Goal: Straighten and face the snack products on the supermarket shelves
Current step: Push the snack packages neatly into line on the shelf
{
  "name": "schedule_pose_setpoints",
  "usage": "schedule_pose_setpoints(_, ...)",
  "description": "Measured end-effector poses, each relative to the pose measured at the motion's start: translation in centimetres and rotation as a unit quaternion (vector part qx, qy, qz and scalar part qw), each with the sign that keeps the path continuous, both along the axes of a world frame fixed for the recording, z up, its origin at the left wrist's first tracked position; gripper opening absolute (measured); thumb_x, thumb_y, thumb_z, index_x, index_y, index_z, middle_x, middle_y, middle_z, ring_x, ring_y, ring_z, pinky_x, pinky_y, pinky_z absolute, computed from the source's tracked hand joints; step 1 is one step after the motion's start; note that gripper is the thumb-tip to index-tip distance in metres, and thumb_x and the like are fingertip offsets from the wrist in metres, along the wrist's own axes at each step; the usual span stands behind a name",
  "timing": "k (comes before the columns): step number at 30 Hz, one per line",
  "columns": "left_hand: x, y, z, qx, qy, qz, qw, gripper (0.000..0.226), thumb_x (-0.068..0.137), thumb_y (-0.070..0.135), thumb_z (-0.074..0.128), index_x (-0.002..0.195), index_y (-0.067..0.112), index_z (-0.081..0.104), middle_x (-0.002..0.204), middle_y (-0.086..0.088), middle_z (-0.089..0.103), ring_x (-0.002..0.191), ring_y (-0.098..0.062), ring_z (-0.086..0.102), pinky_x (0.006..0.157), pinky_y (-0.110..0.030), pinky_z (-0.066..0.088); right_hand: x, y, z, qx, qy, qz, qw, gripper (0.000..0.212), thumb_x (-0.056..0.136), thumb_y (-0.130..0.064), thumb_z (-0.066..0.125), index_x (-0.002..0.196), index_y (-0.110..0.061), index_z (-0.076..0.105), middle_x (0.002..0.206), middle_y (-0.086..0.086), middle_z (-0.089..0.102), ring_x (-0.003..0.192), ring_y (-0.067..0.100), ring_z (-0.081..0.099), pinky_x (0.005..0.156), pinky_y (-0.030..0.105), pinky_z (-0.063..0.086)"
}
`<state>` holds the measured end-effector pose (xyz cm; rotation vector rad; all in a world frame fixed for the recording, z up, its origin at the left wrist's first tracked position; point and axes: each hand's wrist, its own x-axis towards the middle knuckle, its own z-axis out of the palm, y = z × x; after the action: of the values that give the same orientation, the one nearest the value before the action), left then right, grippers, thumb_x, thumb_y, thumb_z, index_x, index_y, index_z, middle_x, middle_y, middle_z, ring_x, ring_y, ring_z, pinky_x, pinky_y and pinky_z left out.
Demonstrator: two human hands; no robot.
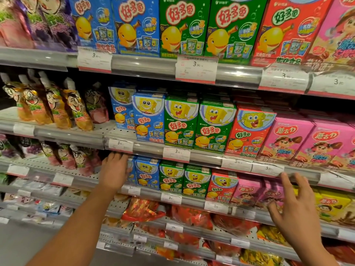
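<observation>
Snack boxes stand in rows on several shelves: blue boxes [148, 117], green boxes [198, 124], a red box [248, 131] and pink boxes [303, 140] on the middle shelf. One blue box [121, 107] at the row's left end sits further back than its neighbour. Smaller boxes of the same kinds fill the shelf below. My left hand [114, 170] reaches into that lower shelf, flat against the left side of its leftmost blue box [131, 172], fingers up at the shelf edge. My right hand [294, 208] hovers open, fingers spread, in front of the lower pink boxes [249, 191].
Spouted pouch drinks [57, 104] lean on the shelves to the left. Larger fish-snack boxes [184, 25] line the top shelf. Red snack bags [142, 209] lie on the lower shelves, yellow boxes [332, 206] at right. Price-tag rails [176, 153] run along every shelf edge.
</observation>
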<state>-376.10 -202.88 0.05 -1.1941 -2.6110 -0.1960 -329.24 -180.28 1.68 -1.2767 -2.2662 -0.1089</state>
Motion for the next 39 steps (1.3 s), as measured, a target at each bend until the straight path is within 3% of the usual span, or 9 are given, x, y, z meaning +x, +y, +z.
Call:
schedule_pose_setpoints(7,0.4,0.1,-0.3,0.002,-0.001,0.009,1.0,0.06,0.064,0.021,0.094,0.115,0.006,0.068,0.106,-0.019,0.066,0.101,-0.044,0.06,0.071,-0.055,0.054,0.0,0.1,-0.1,-0.003,-0.006,-0.009,1.0,0.097,0.071,-0.021,0.088,0.154,-0.009,0.04,0.156,0.024,0.031,0.145,0.048,0.027,0.103,0.067,0.042)
schedule_pose_setpoints(11,1.4,-0.2,-0.1,0.031,-0.005,0.011,0.999,0.066,0.061,0.018,0.094,0.119,0.005,0.066,0.115,-0.02,0.064,0.11,-0.045,0.059,0.079,-0.058,0.055,-0.1,0.2,-0.3,-0.008,-0.003,-0.01,1.0,0.102,0.066,-0.022,0.091,0.154,-0.01,0.041,0.155,0.024,0.033,0.146,0.048,0.028,0.096,0.066,0.048)
schedule_pose_setpoints(16,5.9,-0.6,0.9,0.061,-0.042,-0.002,0.997,0.051,0.084,0.023,0.076,0.132,0.008,0.064,0.136,-0.013,0.061,0.12,-0.038,0.059,0.091,-0.054,0.053,0.0,0.0,-0.1,-0.016,-0.006,-0.008,1.0,0.095,0.072,-0.024,0.086,0.155,-0.012,0.039,0.157,0.021,0.031,0.148,0.045,0.024,0.1,0.062,0.048)
schedule_pose_setpoints(20,10.4,0.2,1.7,0.164,-0.012,-0.063,0.984,0.046,0.091,0.026,0.058,0.132,0.008,0.065,0.138,-0.013,0.062,0.123,-0.036,0.059,0.102,-0.053,0.05,0.6,0.2,0.2,0.002,-0.021,0.02,1.0,0.088,0.076,-0.023,0.08,0.153,-0.009,0.039,0.155,0.023,0.033,0.146,0.047,0.027,0.102,0.062,0.049)
schedule_pose_setpoints(24,14.0,1.9,2.9,0.143,0.03,-0.114,0.983,0.064,0.093,0.028,0.059,0.153,0.012,0.042,0.161,-0.013,0.035,0.147,-0.035,0.033,0.115,-0.056,0.037,1.3,0.2,0.5,0.001,-0.033,0.021,0.999,0.086,0.08,-0.029,0.077,0.154,-0.011,0.037,0.156,0.022,0.034,0.147,0.043,0.026,0.097,0.059,0.054)
schedule_pose_setpoints(29,16.2,4.4,3.0,0.061,-0.014,-0.102,0.993,0.092,0.093,0.036,0.065,0.164,0.018,0.008,0.171,-0.011,-0.005,0.157,-0.034,0.002,0.122,-0.058,0.025,2.2,0.4,1.1,-0.003,-0.062,0.03,0.998,0.085,0.086,-0.036,0.071,0.158,-0.011,0.032,0.16,0.023,0.03,0.15,0.042,0.023,0.113,0.054,0.04)
schedule_pose_setpoints(32,16.5,4.6,2.9,0.064,-0.016,-0.094,0.993,0.094,0.093,0.033,0.067,0.164,0.018,0.007,0.17,-0.011,-0.008,0.157,-0.033,-0.002,0.121,-0.058,0.025,2.7,0.3,1.5,-0.018,-0.074,0.048,0.996,0.086,0.09,-0.041,0.066,0.16,-0.013,0.025,0.165,0.02,0.02,0.154,0.039,0.014,0.118,0.05,0.034)
schedule_pose_setpoints(36,16.0,4.3,3.1,0.046,-0.015,-0.093,0.994,0.098,0.091,0.03,0.071,0.164,0.019,0.005,0.17,-0.01,-0.007,0.157,-0.033,0.001,0.116,-0.059,0.036,3.3,0.3,1.6,-0.046,-0.081,0.062,0.994,0.085,0.093,-0.044,0.06,0.162,-0.018,0.018,0.17,0.015,0.007,0.157,0.033,0.001,0.108,0.046,0.047)
schedule_pose_setpoints(39,15.9,4.1,3.1,0.045,-0.027,-0.093,0.994,0.102,0.091,0.031,0.072,0.164,0.023,0.001,0.17,-0.005,-0.011,0.157,-0.03,-0.002,0.118,-0.056,0.035,3.6,0.4,1.6,-0.055,-0.074,0.085,0.992,0.084,0.093,-0.044,0.058,0.162,-0.018,0.018,0.17,0.014,0.003,0.157,0.032,-0.002,0.114,0.046,0.041)
